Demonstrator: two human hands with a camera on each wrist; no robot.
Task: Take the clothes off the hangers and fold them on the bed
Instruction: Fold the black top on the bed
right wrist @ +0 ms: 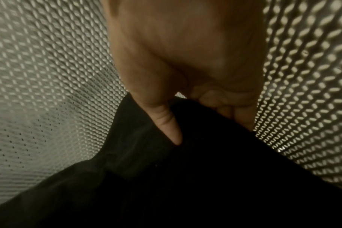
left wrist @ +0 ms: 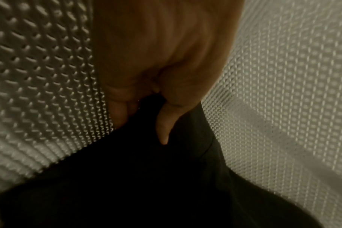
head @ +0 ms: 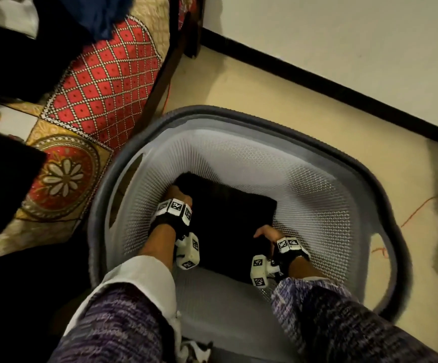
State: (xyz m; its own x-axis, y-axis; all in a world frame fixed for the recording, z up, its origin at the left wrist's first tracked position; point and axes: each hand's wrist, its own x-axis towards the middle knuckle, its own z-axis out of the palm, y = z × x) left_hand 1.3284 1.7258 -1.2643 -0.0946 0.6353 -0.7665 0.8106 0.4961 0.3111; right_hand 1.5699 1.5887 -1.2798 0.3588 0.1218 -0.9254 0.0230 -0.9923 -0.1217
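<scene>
While both arms reach down into a grey laundry basket [head: 241,121] that stands on the floor [head: 265,100] beside the bed [head: 102,82], the folded black garment [head: 228,226] lies inside the basket, low between its perforated walls. The left hand [head: 178,199] is at the far left corner of the garment, and the left wrist view shows its grip holding the cloth: the thumb [left wrist: 164,123] lies on top of the fabric and the other fingers [left wrist: 121,111] are curled under the edge, close to the mesh wall [left wrist: 39,77]. The right hand [head: 267,233] is at the near right edge of the garment. Its grip is also holding the cloth, with the thumb [right wrist: 166,121] pressed on the upper side and the fingers [right wrist: 234,111] tucked below the fold. The garment keeps a flat, nearly square shape between the two hands. On the bed, which has a red and gold patterned cover, other dark clothes [head: 5,179] lie near the left border of the head view, and a blue cloth [head: 108,17] is at the top. Both wrists carry white marker blocks, and the sleeves [head: 113,323] are purple knit.
</scene>
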